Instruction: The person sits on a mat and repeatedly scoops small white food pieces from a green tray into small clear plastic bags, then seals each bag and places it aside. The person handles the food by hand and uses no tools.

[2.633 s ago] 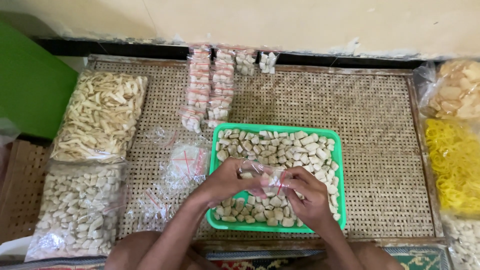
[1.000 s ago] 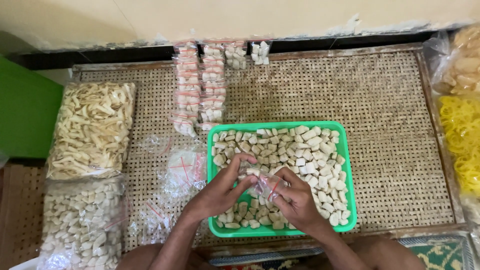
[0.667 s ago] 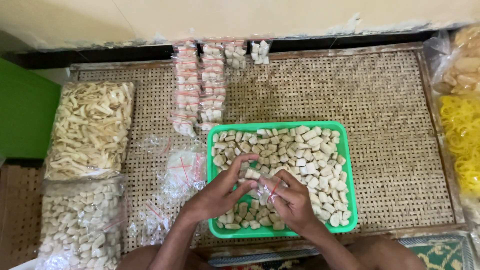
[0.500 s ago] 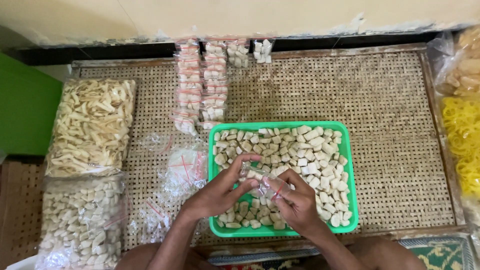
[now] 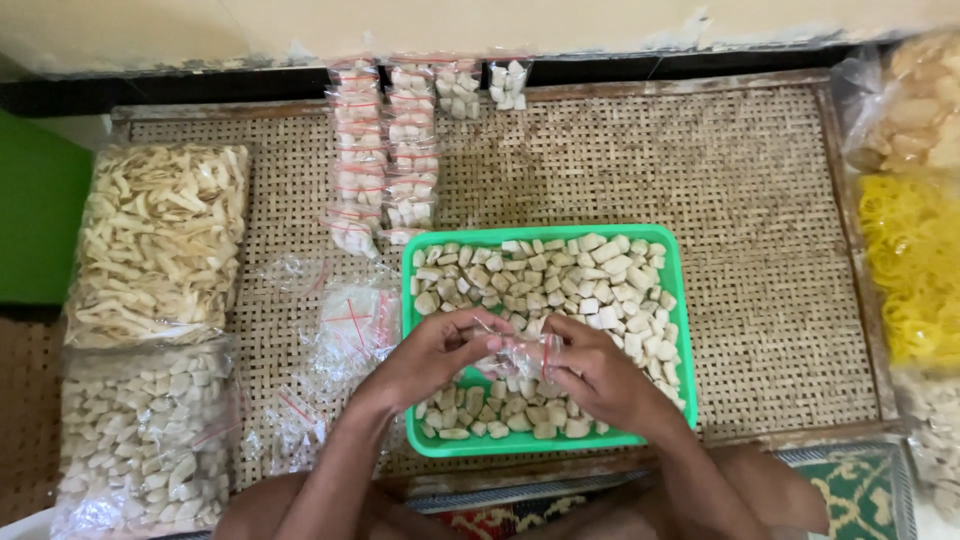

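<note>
Both hands meet over the near half of the green tray, left hand and right hand pinching one small clear bag between them, apparently part-filled.

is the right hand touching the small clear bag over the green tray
Touching. The head view shows the right hand pinching the small clear bag with its fingertips, above the green tray.

Bags of snacks all around us

We hold a small clear bag over the green tray. Far ahead lie rows of little filled bags. Left sit two big clear bags of pale pieces, near them empty small bags; right, a yellow bag.
</note>
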